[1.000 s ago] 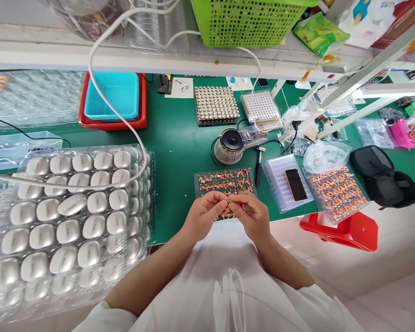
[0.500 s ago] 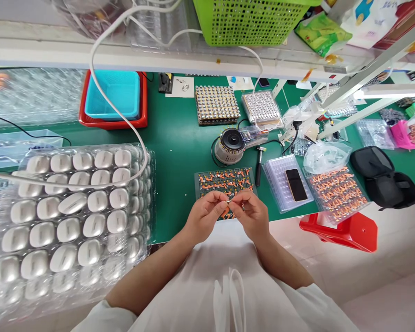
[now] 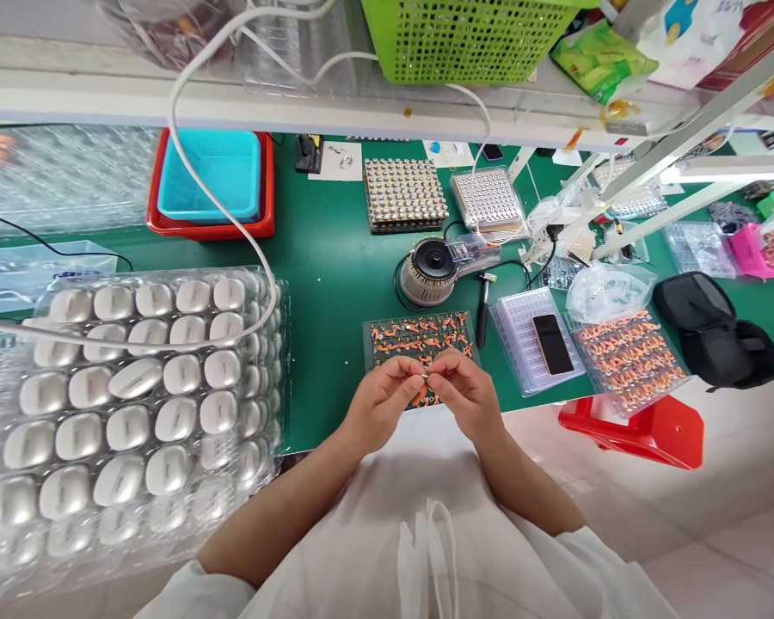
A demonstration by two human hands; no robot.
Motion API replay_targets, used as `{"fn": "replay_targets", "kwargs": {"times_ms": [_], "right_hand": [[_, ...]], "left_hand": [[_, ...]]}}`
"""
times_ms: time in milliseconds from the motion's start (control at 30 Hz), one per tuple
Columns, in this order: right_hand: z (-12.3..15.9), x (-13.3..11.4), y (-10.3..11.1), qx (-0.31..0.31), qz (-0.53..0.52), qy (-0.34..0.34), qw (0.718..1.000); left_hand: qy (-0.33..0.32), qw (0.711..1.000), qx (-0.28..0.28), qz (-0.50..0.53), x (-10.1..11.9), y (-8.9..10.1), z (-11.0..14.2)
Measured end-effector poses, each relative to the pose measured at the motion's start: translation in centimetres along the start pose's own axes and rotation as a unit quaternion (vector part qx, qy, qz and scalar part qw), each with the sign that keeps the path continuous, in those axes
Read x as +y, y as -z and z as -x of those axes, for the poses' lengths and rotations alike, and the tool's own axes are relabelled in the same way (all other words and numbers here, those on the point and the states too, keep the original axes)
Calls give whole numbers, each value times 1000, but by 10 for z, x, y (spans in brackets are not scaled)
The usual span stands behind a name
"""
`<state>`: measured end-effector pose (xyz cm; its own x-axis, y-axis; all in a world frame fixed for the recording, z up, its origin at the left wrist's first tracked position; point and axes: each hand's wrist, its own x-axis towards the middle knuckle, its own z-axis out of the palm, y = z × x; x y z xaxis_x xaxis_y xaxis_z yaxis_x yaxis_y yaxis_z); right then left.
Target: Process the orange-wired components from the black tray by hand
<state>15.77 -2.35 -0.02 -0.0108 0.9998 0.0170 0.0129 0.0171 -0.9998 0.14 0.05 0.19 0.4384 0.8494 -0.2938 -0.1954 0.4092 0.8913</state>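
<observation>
In the head view, the left hand [image 3: 379,404] and the right hand [image 3: 468,397] meet in front of the person's body, over the near edge of the green table [image 3: 322,344]. Both forearms reach forward and slant inward from white sleeves, the left one crossing the lower middle of the view, the right one coming in at a similar angle. The wrists stay nearly in line with the forearms, and the backs of the hands face outward and up.

On each hand the thumb and index finger stretch toward the other hand, their tips nearly touching. Between these tips the fingers of both hands pinch a small part [image 3: 425,376]; it shows only as a light glint, too small to identify. The other fingers curl in, partly hidden.

The small part is above a dark tray [image 3: 368,340] bearing rows of orange pieces [image 3: 420,326], whose near portion the hands cover. Just beyond the tray sits a round grey device with a black top [image 3: 429,273]. A hammer [image 3: 483,311] lies beside the tray on the right, and farther right a phone [image 3: 552,344] rests on stacked clear trays [image 3: 518,352].
</observation>
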Motion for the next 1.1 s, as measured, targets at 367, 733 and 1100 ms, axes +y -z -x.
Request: {"fn": "replay_targets", "kwargs": {"times_ms": [367, 733, 1100], "right_hand": [[1, 10, 2, -50, -149, -129, 979], [2, 34, 9, -94, -242, -248, 933], [-11, 81, 51, 54, 90, -210, 972]], "left_hand": [[60, 993, -80, 56, -1, 10, -6], [191, 965, -96, 154, -13, 15, -14], [117, 972, -32, -201, -83, 13, -65]]}}
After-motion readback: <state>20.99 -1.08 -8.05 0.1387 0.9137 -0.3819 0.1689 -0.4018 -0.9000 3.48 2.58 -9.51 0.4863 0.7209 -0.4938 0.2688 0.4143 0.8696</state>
